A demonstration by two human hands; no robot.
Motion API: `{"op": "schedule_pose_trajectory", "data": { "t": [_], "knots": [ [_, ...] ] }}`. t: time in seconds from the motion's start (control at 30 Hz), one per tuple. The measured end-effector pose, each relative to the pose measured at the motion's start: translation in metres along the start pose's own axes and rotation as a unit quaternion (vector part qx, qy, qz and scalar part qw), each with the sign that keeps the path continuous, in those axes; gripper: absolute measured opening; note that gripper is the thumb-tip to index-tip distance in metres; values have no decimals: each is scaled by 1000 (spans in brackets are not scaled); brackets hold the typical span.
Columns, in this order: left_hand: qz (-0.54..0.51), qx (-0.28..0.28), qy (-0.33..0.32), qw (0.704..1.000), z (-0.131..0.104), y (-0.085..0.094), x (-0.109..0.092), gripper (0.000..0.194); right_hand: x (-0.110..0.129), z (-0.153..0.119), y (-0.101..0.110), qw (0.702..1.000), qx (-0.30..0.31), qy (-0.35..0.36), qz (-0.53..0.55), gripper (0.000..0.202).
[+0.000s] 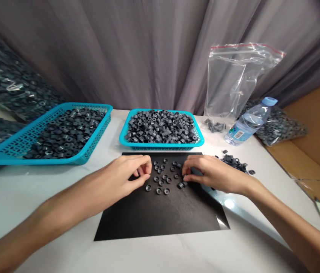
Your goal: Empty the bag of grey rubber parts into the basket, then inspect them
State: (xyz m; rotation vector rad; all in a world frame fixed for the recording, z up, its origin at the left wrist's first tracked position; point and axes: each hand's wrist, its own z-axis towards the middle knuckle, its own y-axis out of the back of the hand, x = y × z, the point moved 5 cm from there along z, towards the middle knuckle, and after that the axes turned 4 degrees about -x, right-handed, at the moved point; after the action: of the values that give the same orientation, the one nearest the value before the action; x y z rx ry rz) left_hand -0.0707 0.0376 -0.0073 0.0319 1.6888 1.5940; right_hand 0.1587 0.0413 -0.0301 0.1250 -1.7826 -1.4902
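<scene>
Small dark grey plastic caps (164, 177) with a hole in the middle lie scattered on a black mat (160, 216), most with the hollow side up. At the left of this group, my left hand (135, 172) is closed, thumb and forefinger together. Whatever it may hold is hidden. My right hand (201, 172) is at the group's right edge, its thumb and forefinger closed in a pinch. A bit of a dark cap shows at those fingertips. Just below them, a couple of caps (180, 185) rest on their sides on the mat.
Behind the mat stands a blue basket (162, 145) full of caps, with a second blue basket (35, 161) to its left. A loose cap pile (235, 163), a water bottle (247, 123) and a clear zip bag (225, 83) are at right. Filled bags (14, 79) stand left.
</scene>
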Motion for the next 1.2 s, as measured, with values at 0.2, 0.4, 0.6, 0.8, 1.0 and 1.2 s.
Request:
{"op": "schedule_pose_trajectory", "data": {
  "t": [0.2, 0.4, 0.6, 0.8, 1.0, 1.2],
  "knots": [
    [3, -4, -29, 1000, 1, -17, -32, 12, 4, 1, 5, 999, -25, -21, 35, 9],
    [94, -97, -100, 986, -6, -52, -44, 15, 16, 5, -5, 999, -43, 5, -2, 9],
    [220, -198, -155, 943, -5, -82, -55, 14, 11, -2, 13, 998, -33, -26, -36, 8],
    [182, -194, -174, 948, -5, -82, -53, 3, 18, -13, 6, 993, 92, -20, -69, 11],
    [104, -186, -156, 965, -11, -79, -48, 5, 21, -9, -2, 992, 116, -7, -42, 17],
    [57, -152, -165, 973, -12, -77, -46, 19, 5, -11, 22, 997, 65, -34, -20, 13]
  ]
}}
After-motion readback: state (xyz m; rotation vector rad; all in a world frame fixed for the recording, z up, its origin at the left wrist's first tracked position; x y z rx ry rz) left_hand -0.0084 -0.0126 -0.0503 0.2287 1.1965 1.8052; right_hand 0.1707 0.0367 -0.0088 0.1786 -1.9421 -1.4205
